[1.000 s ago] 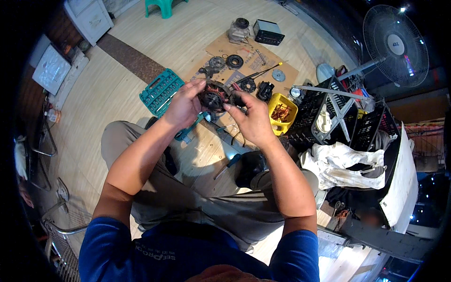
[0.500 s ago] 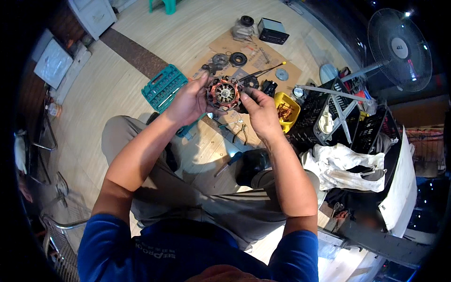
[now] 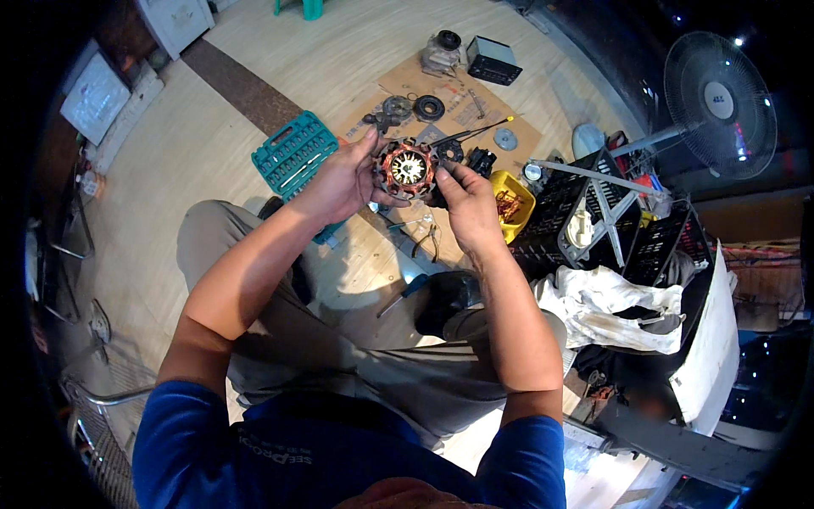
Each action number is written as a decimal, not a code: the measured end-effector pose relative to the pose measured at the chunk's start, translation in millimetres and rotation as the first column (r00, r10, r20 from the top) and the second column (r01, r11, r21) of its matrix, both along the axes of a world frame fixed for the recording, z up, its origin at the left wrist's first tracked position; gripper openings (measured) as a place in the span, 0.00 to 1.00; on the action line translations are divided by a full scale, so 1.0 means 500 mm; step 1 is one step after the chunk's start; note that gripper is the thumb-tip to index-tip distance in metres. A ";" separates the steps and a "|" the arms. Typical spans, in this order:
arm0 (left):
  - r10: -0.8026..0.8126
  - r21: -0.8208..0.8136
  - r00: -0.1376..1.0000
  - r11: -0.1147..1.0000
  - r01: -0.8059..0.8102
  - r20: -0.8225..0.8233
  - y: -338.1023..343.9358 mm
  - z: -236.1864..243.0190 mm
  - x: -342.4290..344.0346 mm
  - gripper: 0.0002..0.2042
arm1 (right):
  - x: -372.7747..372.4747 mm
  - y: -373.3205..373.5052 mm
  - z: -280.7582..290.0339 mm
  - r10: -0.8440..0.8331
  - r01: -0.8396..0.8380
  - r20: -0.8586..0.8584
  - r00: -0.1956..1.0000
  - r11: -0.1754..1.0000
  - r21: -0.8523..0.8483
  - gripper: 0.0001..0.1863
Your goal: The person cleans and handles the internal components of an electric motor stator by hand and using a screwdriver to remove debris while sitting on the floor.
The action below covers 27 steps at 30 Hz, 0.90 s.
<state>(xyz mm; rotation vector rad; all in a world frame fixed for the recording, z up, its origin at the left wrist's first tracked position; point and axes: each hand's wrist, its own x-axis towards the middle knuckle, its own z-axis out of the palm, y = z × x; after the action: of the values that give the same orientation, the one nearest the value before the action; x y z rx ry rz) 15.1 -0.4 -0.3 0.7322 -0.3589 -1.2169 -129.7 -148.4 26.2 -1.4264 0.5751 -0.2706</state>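
Room lies left of the socket case; a yellow tub (crates beyond) obstructs rightward.

Copper-wound part turned face-up, now brightly lit

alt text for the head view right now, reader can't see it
The wearer's left hand and right hand hold a round copper-wound metal part between them. Nearby are a teal tool case, cardboard bearing dark round parts, and a yellow container of copper-coloured pieces.
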 end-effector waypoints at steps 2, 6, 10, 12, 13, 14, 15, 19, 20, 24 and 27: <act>0.010 0.021 1.000 1.000 -0.011 0.017 0.000 -0.002 0.002 0.31 | 0.000 -0.001 -0.003 -0.001 0.001 -0.003 1.000 1.000 -0.008 0.13; 0.005 -0.010 1.000 1.000 -0.004 0.007 -0.001 -0.008 0.004 0.33 | 0.001 -0.003 -0.011 -0.004 0.004 -0.007 1.000 1.000 -0.016 0.13; 0.051 0.026 0.999 0.998 -0.051 0.012 -0.003 -0.011 0.000 0.36 | 0.001 -0.005 -0.016 -0.012 0.012 -0.007 1.000 1.000 -0.014 0.13; 0.053 0.026 0.998 0.998 -0.053 0.014 -0.003 -0.010 -0.001 0.37 | -0.001 -0.005 -0.016 -0.008 0.008 -0.008 1.000 1.000 -0.019 0.13; 0.046 0.027 0.999 0.999 -0.047 0.029 -0.003 -0.009 0.000 0.37 | -0.001 -0.005 -0.015 -0.009 0.009 -0.010 1.000 1.000 -0.019 0.13; 0.036 0.018 0.999 0.999 -0.036 0.040 -0.003 -0.007 0.000 0.36 | -0.001 -0.005 -0.014 -0.003 0.002 -0.023 1.000 1.000 -0.030 0.13; 0.025 0.009 0.998 1.000 -0.026 0.051 -0.002 -0.006 0.001 0.36 | -0.002 -0.005 -0.013 0.003 -0.005 -0.036 0.999 0.999 -0.040 0.13; 0.018 0.022 0.996 1.000 -0.020 0.089 0.000 -0.001 0.001 0.36 | -0.002 -0.004 -0.011 0.003 -0.005 -0.040 0.999 0.998 -0.066 0.13; 0.021 0.034 0.995 0.999 -0.025 0.100 0.001 -0.001 0.001 0.36 | -0.002 -0.004 -0.012 0.002 -0.005 -0.041 0.999 0.998 -0.063 0.13; 0.028 0.040 0.991 0.999 -0.034 0.129 0.002 -0.001 0.001 0.35 | -0.003 -0.004 -0.016 0.003 -0.005 -0.028 1.000 0.999 -0.052 0.13; 0.018 0.035 0.991 0.999 -0.023 0.130 0.002 -0.002 0.002 0.35 | -0.004 -0.005 -0.019 0.006 -0.008 -0.022 1.000 0.998 -0.064 0.13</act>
<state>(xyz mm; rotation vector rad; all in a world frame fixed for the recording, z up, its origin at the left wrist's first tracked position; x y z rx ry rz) 15.8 0.5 -1.4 0.8469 -0.4361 -1.1622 -131.5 -150.8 16.5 -1.4949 0.5831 -0.2706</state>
